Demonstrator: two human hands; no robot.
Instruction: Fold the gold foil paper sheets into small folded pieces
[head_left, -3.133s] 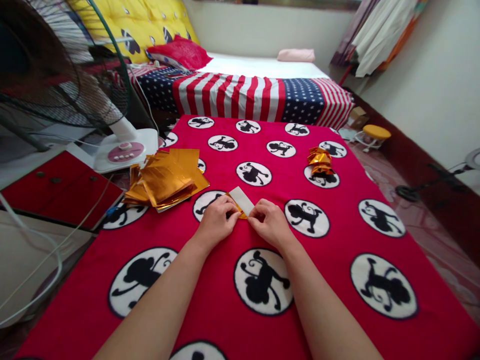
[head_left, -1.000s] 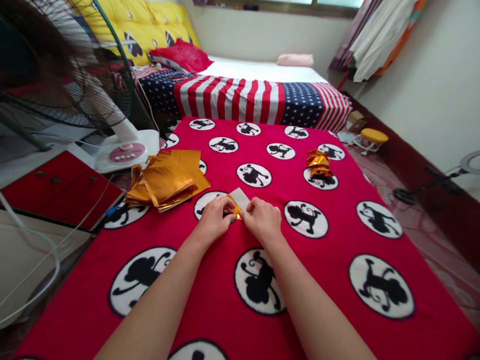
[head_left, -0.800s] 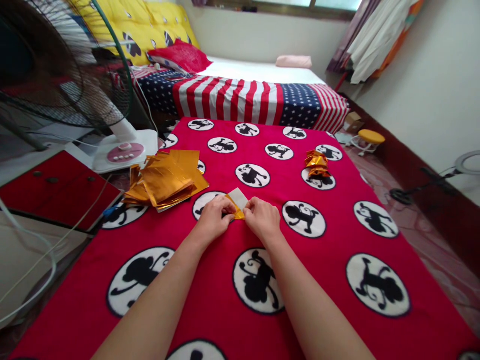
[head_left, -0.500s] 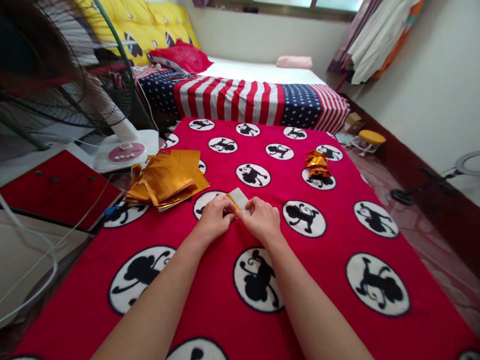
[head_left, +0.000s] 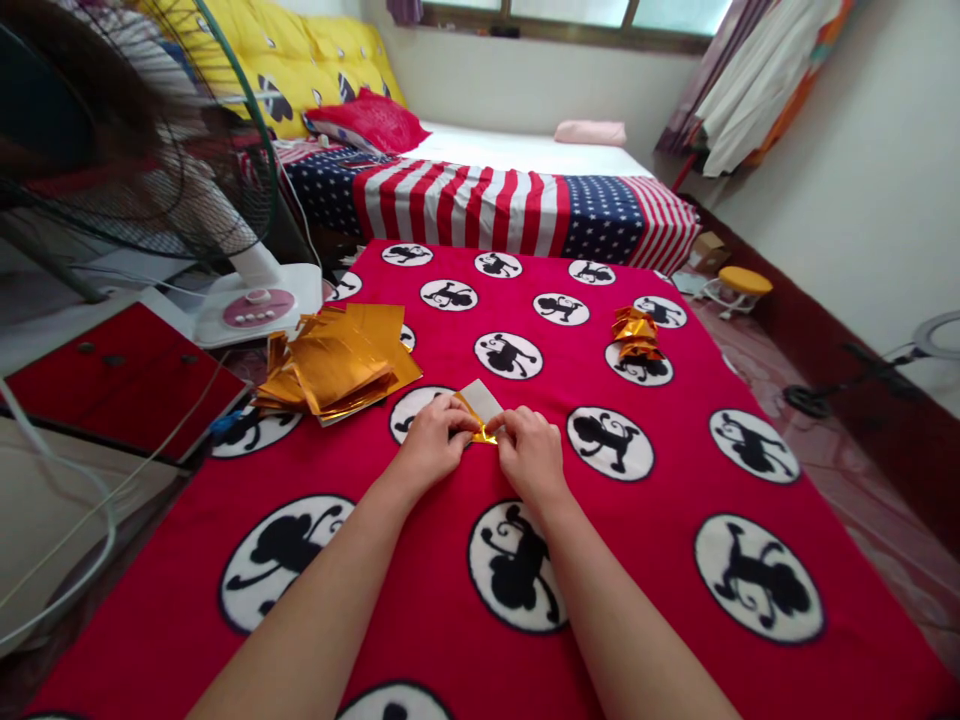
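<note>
Pinching a small gold foil paper [head_left: 480, 400] between them, the left hand [head_left: 433, 447] and right hand [head_left: 531, 456] rest on the red monkey-print blanket [head_left: 675, 500], fingers closed on the sheet's near edge. The paper is partly folded, its white underside up and a shiny gold strip at the fingertips. Farther left lies a loose stack of gold foil sheets [head_left: 337, 362]. Farther right sits a heap of folded gold pieces [head_left: 636, 335]. Beyond is a flag-patterned bed [head_left: 487, 205].

The sheet stack [head_left: 337, 365] lies on the blanket's [head_left: 675, 560] left, folded pieces [head_left: 636, 334] on its right, held sheet [head_left: 480, 402] between them, bed [head_left: 525, 190] behind it.
</note>
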